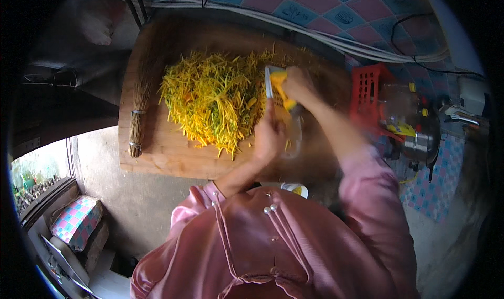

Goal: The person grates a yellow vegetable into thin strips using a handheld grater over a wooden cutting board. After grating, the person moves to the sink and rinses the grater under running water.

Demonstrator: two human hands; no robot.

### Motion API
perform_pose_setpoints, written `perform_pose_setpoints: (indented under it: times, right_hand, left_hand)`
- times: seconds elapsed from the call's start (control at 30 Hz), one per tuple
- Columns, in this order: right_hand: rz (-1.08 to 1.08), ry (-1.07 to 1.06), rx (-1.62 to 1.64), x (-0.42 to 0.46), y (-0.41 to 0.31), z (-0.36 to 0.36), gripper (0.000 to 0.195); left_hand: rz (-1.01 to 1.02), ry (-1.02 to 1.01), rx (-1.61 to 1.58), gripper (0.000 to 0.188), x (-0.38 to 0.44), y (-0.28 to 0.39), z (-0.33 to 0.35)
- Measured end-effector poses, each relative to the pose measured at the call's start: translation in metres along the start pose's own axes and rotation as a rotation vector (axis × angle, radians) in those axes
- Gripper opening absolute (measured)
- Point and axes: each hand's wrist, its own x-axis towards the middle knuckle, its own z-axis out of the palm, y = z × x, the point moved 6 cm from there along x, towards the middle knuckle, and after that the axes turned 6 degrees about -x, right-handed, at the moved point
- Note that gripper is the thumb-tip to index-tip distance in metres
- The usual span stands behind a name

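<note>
My left hand (pixel 270 137) grips the lower part of a grater (pixel 278 96) with a pale frame, held tilted at the right side of a shredded heap. My right hand (pixel 298 85), blurred, is closed on a yellow-orange piece of vegetable (pixel 280 82) against the grater's face. A large mound of yellow and green vegetable shreds (pixel 212 102) lies on the wooden board (pixel 165 163). Behind my left hand, a translucent item (pixel 293 141) on the board is too blurred to identify.
A bundled stick broom (pixel 136 135) lies along the board's left side. At the right stand a red plastic basket (pixel 364 98), bottles and a metal pot (pixel 423 137). Pale cables (pixel 315 35) run along the tiled wall behind. A white container (pixel 295 189) shows below the board's near edge.
</note>
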Motion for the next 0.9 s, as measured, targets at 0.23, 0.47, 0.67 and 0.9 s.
perform_pose_setpoints:
  times: [0.23, 0.47, 0.67, 0.9]
  right_hand:
    - [-0.043, -0.088, 0.045, -0.036, -0.005, 0.001, 0.032]
    - [0.060, 0.109, -0.034, 0.017, -0.013, -0.031, 0.029]
    - [0.006, 0.258, 0.152, 0.052, 0.056, -0.038, 0.044]
    - [-0.014, 0.348, -0.053, -0.049, 0.113, -0.041, 0.042]
  left_hand:
    - [0.108, 0.091, -0.162, 0.061, 0.014, -0.012, -0.015]
    - [0.029, 0.013, -0.074, 0.061, 0.012, -0.002, -0.003]
    - [-0.010, 0.006, -0.136, 0.058, 0.003, -0.003, -0.015]
    - [-0.144, 0.000, -0.266, 0.058, 0.001, -0.007, -0.026]
